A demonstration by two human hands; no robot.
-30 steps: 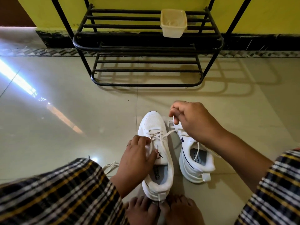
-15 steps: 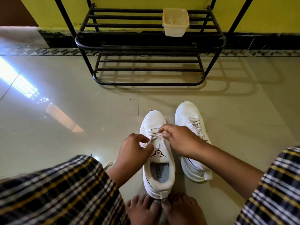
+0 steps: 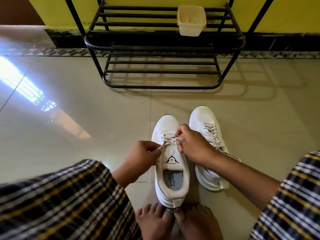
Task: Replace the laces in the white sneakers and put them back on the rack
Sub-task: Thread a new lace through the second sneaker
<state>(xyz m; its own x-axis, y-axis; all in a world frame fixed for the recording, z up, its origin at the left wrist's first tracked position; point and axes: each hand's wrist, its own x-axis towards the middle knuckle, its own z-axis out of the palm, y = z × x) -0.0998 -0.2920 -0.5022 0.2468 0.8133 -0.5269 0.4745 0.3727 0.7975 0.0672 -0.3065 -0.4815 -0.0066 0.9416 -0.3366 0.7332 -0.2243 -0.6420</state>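
two sneakers [image 3: 170,163] side by side on floor [image 3: 86,127], rack [image 3: 164,47] behind, tub [image 3: 191,21] on rack

Left hand [image 3: 138,159] and right hand [image 3: 192,144] pinch lace [image 3: 170,138] over near sneaker [image 3: 170,163] on tiled floor [image 3: 86,127]. Second sneaker [image 3: 206,125] just beside. Bare feet [image 3: 173,220] touch heel. Black rack [image 3: 164,47] beyond, holding plastic tub [image 3: 191,21].

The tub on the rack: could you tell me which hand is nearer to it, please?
Right. The right hand works the laces almost straight below the tub; the left hand is lower, further left.
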